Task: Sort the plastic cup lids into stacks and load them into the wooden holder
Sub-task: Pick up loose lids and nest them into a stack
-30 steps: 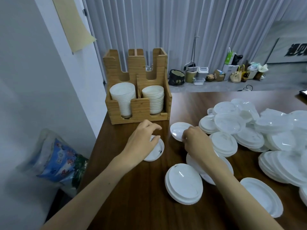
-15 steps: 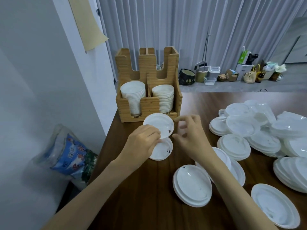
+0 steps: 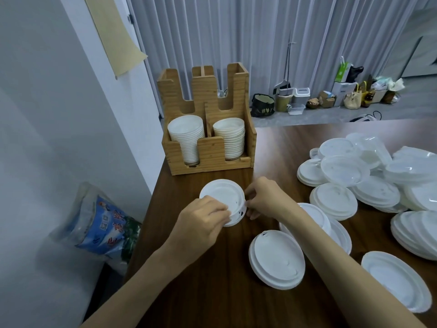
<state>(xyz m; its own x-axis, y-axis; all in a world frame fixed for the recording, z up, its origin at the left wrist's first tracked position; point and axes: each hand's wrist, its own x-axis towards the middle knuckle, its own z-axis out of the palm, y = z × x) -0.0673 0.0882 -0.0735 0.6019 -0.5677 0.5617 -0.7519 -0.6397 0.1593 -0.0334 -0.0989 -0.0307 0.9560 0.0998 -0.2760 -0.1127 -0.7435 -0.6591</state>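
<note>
A small stack of white lids [image 3: 223, 197] sits on the brown table [image 3: 212, 292] just in front of the wooden holder [image 3: 210, 152]. My left hand [image 3: 201, 221] grips the stack's near left edge. My right hand [image 3: 267, 197] pinches its right rim. The holder stands at the table's far left corner, with a stack of white lids [image 3: 186, 136] in its left slot and a second stack of lids [image 3: 229, 136] in its right slot. A heap of loose white lids [image 3: 369, 181] covers the table's right side.
A short pile of larger lids [image 3: 276, 259] lies near my right forearm, and a single lid [image 3: 397, 280] at the lower right. A blue printed plastic bag [image 3: 101, 228] lies on the floor left of the table. A white wall runs along the left edge.
My right hand carried a lid from the right and set it onto the lid under my left hand; both hands now hold the stack together. The camera view shifted left.
</note>
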